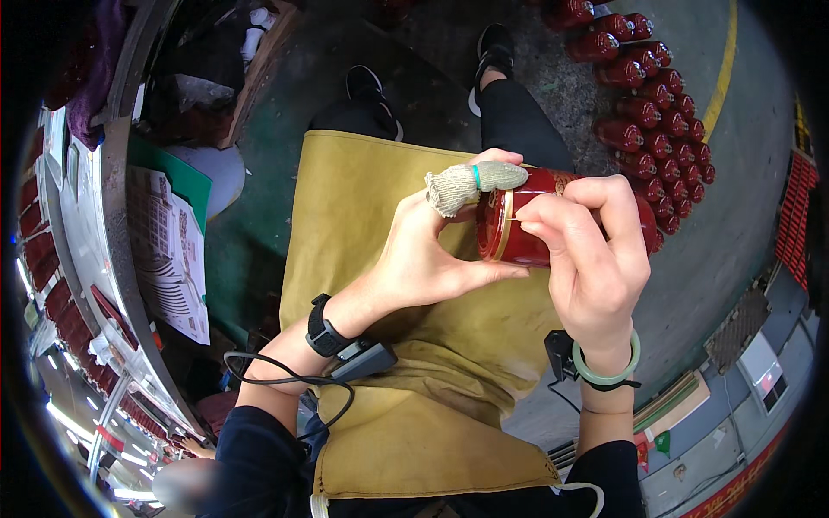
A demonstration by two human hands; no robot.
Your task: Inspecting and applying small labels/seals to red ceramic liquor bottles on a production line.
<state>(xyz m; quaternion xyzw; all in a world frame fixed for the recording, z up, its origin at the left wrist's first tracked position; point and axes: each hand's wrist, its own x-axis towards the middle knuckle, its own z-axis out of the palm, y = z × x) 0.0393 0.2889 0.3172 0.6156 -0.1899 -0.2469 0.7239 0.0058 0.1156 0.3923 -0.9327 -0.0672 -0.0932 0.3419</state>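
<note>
A glossy dark red jar [535, 183] with gold bands lies sideways above my lap. My left hand [423, 250] holds it at its left end, thumb below and fingers above. One left finger wears a grey knitted finger cover [475, 183] with a teal edge. Over the jar's front, my right hand [596, 250] is closed, thumb and index finger pinched at the gold band near the jar's end. Something thin seems to stick out at those fingertips, too small to name. A mustard-coloured apron [363, 207] spreads beneath both hands.
Several similar red jars [639, 112] stand in rows on the floor at the far right, by a yellow line [721, 78]. Printed sheets [168, 250] hang beside a bench [117, 216] at left. Another person's hand [199, 447] shows at lower left.
</note>
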